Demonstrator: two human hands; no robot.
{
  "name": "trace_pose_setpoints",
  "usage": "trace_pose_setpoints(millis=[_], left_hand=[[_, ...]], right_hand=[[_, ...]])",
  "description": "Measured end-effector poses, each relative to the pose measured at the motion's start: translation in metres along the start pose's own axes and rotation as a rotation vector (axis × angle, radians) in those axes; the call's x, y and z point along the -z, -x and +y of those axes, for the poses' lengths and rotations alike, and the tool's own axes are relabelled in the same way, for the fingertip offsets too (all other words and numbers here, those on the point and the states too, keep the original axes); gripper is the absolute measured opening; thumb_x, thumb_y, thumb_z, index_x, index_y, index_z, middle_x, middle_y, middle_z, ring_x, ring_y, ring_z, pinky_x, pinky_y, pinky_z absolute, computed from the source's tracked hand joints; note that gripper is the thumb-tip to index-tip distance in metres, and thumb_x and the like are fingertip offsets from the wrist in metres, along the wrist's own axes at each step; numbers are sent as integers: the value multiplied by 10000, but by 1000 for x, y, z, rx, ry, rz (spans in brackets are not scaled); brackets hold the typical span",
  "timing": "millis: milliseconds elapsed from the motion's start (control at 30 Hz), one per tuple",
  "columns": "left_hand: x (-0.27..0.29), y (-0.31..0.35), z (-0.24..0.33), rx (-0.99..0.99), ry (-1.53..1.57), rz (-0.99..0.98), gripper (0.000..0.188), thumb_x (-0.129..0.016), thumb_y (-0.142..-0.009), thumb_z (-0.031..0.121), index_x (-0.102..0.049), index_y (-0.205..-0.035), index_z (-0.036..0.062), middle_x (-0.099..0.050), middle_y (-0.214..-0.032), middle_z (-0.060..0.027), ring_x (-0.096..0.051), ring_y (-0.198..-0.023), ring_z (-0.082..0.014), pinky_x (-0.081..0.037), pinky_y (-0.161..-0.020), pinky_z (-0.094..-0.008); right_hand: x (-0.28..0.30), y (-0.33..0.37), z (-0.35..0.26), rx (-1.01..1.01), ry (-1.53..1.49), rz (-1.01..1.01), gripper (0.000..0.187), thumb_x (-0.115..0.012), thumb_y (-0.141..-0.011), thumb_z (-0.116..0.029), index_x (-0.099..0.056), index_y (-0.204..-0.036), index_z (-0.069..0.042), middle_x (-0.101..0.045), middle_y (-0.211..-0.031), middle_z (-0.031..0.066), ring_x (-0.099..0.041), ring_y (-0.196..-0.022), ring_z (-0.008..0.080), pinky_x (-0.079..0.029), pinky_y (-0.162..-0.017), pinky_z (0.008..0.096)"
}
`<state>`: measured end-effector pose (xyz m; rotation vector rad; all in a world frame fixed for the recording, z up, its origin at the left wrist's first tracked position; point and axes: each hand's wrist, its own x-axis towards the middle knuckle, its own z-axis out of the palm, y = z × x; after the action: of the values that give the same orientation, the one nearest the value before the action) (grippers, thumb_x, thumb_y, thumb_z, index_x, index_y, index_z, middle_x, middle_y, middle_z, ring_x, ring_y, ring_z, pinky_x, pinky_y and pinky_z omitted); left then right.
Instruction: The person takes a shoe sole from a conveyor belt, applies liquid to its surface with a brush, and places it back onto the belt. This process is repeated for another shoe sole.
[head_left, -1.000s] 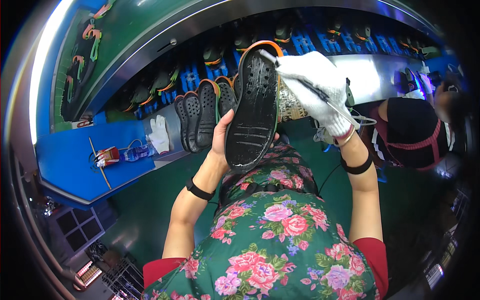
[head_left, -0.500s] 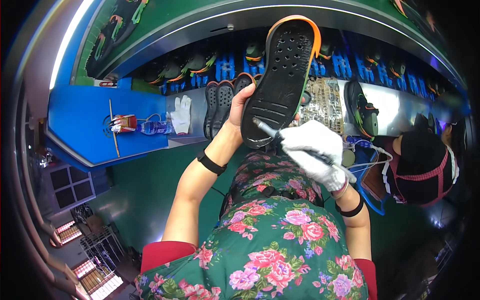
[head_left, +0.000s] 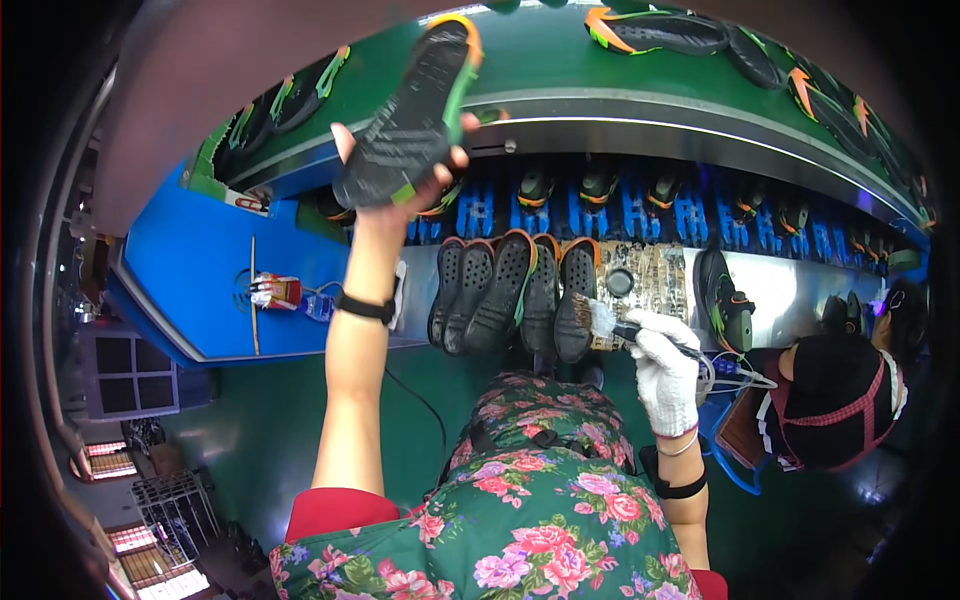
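Observation:
My bare left hand [head_left: 393,213] is stretched far forward, gripping a black shoe sole [head_left: 412,115] with an orange and green rim. The sole, slightly blurred, is held tilted in front of the green belt. In its white glove, my right hand [head_left: 664,372] holds a dark-handled brush [head_left: 622,331] with pale bristles and a thin tube. Those bristles are beside or over the rightmost sole [head_left: 575,310] in a row of several black soles on the metal bench. Whether they touch it I cannot tell.
Several shoes and soles [head_left: 690,33] lie on the green belt [head_left: 560,75]. Under it, shoes sit by blue racks [head_left: 640,208]. A blue table [head_left: 200,290] stands left. A dark shoe [head_left: 728,305] rests on the bench, right of a taped board [head_left: 655,270]. A co-worker [head_left: 835,400] sits right.
My left hand has carried the sole up and left, from above my lap toward the belt. The brush has left that sole and moved right and lower. The view has shifted, showing more belt.

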<state>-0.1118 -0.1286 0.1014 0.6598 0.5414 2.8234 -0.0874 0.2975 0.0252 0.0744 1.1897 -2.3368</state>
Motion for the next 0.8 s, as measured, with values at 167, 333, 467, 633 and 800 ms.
trace_pose_setpoints(millis=[167, 333, 467, 633, 800], left_hand=[[53, -9, 91, -578, 231, 574, 1036, -470, -972, 739, -227, -1598, -49, -197, -1648, -342, -216, -1516, -546, -361, -1203, -636], [81, -27, 90, -968, 295, 547, 1141, -363, -957, 798, -49, -1627, -70, -42, -1722, -268, -83, -1591, -442, -241, -1244, -659], [93, -30, 126, -1036, 306, 663, 1108, -387, -969, 737, -28, -1622, -82, -41, -1733, -235, -104, -1594, -421, -280, -1236, -633], [78, -74, 75, -888, 292, 744, 989, -483, -1010, 574, -51, -1625, -68, -287, -1639, -303, -377, -1494, -445, -388, -1193, -579], [56, -186, -34, -218, -1013, 719, 808, -686, -976, 453, -347, -1619, 99, -345, -1603, -310, -429, -1457, -434, -441, -1146, -494]], right_hand=[[-6, -8, 29, -10, 112, -21, 233, -725, -857, 21, -772, -1084, 50, -781, -1039, 137, -644, -758, 115, -505, -692, 237], [10, -4, 47, 9, 128, 38, 219, -738, -846, 25, -782, -1060, 40, -789, -1040, 143, -643, -730, 119, -502, -674, 244], [19, 8, 48, 31, 169, 102, 231, -743, -844, 24, -787, -1070, 34, -792, -1008, 120, -635, -706, 110, -498, -654, 242], [42, 20, 51, 49, 103, 203, 224, -732, -847, 27, -780, -1066, 36, -786, -1006, 120, -629, -715, 112, -496, -667, 241], [55, 22, 47, 88, 83, 226, 237, -746, -845, 23, -787, -1078, 31, -779, -939, 94, -630, -708, 111, -488, -654, 242]])
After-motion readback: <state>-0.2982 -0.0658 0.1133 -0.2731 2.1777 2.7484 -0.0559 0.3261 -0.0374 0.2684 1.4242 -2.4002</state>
